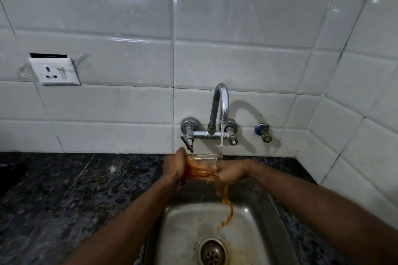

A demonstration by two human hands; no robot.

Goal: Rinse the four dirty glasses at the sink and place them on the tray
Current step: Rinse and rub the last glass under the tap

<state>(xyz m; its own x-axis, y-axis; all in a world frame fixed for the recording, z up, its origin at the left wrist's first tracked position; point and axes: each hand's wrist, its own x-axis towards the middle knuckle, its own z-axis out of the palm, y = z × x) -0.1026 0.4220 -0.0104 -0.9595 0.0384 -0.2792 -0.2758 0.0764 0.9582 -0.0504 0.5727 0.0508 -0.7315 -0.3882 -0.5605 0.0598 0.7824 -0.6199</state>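
A clear glass point(201, 165) with brown liquid in it is held above the steel sink point(185, 226), just under the running tap point(220, 105). My left hand point(174, 165) grips its left side. My right hand point(231, 173) holds its right side, fingers wet. Water falls from the spout onto the glass rim at the right. A brown stream point(228, 208) pours down from my right hand into the basin. The other glasses and the tray are out of view.
The drain point(213, 253) sits at the basin's bottom. Dark speckled granite counter point(75, 196) extends left of the sink. White tiled walls rise behind and at the right. A socket plate point(55, 71) hangs on the wall at left. A small brass valve point(263, 132) sticks out right of the tap.
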